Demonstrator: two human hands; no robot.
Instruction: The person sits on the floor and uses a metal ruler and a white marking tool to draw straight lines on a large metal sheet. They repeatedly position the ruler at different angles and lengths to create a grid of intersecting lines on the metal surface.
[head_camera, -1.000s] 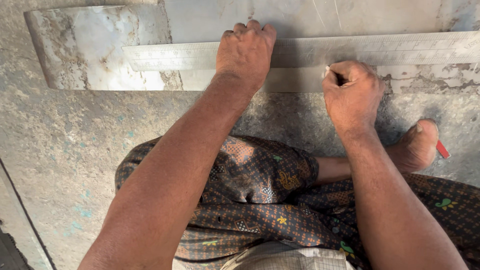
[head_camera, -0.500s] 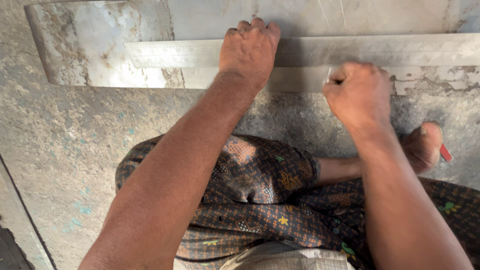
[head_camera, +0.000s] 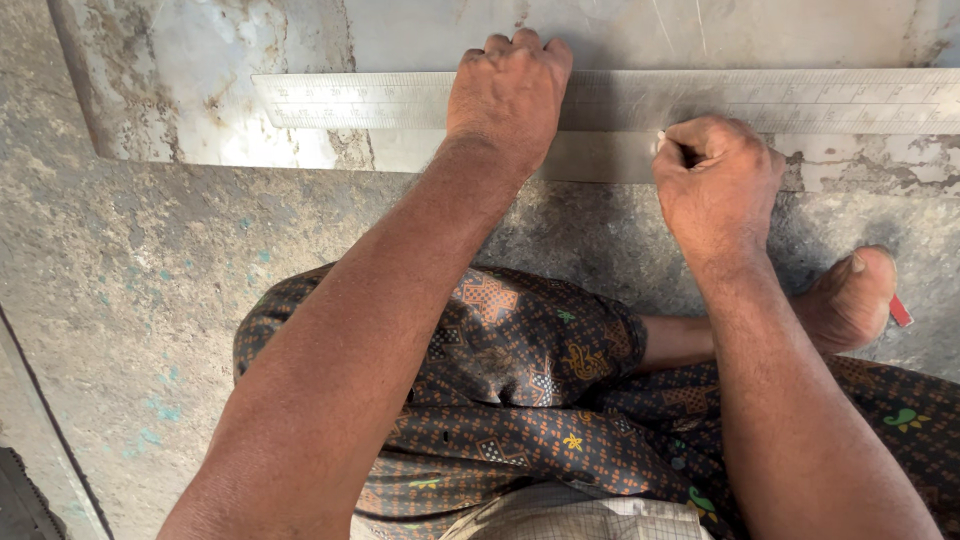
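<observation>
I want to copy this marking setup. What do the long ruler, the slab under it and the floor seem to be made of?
The ruler looks like brushed steel or aluminium: grey, thin, dull sheen, fine graduations. The slab seems to be polished stone, perhaps marble: pale, glossy, veined, with rusty stains. The floor looks like rough bare concrete, mottled grey and matte. The left hand presses the ruler; the right hand pinches a small pale marker, material unclear.

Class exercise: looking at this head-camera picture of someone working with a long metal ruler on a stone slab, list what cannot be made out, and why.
- Marking tool: hidden in the closed right hand; only a pale tip shows.
- Ruler: right end cut off by the frame edge, middle covered by the left hand.
- Stone slab: top cut off.
- Red object: mostly behind the foot.
</observation>
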